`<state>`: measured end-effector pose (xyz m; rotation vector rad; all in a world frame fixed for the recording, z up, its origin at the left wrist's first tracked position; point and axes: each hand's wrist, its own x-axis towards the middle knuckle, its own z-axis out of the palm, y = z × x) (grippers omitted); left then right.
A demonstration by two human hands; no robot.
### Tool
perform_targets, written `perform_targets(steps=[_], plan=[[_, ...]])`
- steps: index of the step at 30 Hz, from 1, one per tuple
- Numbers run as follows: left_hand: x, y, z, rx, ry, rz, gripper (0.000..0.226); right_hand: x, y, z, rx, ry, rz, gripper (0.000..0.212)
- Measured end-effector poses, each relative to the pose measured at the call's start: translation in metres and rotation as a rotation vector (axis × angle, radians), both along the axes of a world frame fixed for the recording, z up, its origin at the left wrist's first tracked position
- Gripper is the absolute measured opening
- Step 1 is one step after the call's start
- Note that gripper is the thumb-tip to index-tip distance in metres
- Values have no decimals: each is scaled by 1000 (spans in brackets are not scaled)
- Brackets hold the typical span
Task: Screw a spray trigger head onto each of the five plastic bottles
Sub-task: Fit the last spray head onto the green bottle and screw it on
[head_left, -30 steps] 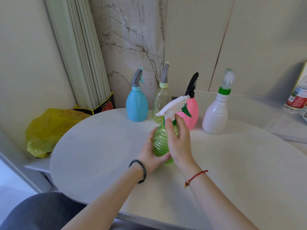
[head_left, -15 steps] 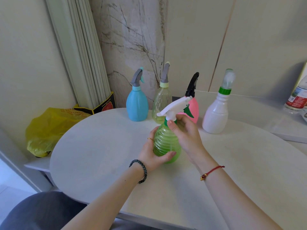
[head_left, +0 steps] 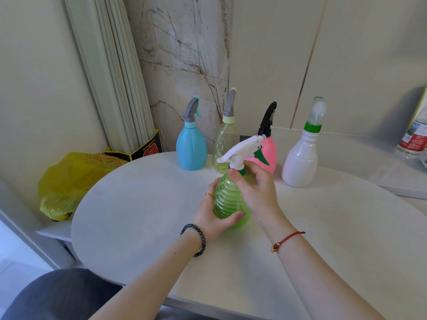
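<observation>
A ribbed green bottle (head_left: 227, 199) stands on the round white table (head_left: 138, 215), with my left hand (head_left: 213, 214) wrapped around its body. On its neck sits a white trigger head (head_left: 240, 150) with a green lever, its nozzle pointing left. My right hand (head_left: 256, 188) pinches the green collar under that head. Behind stand a blue bottle (head_left: 191, 150), a clear yellowish bottle (head_left: 225, 144), a pink bottle (head_left: 269, 155) with a black head and a white bottle (head_left: 300, 165) with a green collar, each carrying a head.
A yellow plastic bag (head_left: 69, 181) lies on a low ledge at the left. Pale slats in a black box (head_left: 147, 148) lean in the corner. A labelled bottle (head_left: 413, 139) stands on the counter at the far right.
My right hand has turned at the collar, wrist swinging right. The trigger head has rotated slightly and the bottle has shifted a little to the right.
</observation>
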<state>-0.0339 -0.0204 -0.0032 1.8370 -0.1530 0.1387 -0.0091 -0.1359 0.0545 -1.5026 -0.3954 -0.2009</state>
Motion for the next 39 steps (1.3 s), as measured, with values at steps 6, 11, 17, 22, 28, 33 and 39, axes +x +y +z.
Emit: perform_targets(steps=[6, 11, 17, 22, 28, 33, 39], plan=[[-1, -2, 0, 25, -9, 19, 90, -2, -4, 0, -110, 0, 113, 18], [-1, 0, 0, 30, -5, 22, 88, -4, 0, 1, -110, 2, -23, 15], [-3, -2, -1, 24, 6, 41, 85, -6, 2, -1, -132, -12, -74, 10], [-6, -4, 4, 75, 11, 70, 84, -11, 3, -1, -163, -21, -149, 15], [-13, -44, 9, 88, -34, 142, 75, -29, -20, -28, -173, 26, -236, 76], [-8, -111, 14, 69, -32, 56, 86, -26, -89, -29, -185, 48, -412, 60], [25, -182, 40, 73, 66, -158, 78, 8, -188, -8, -235, 41, -422, 49]])
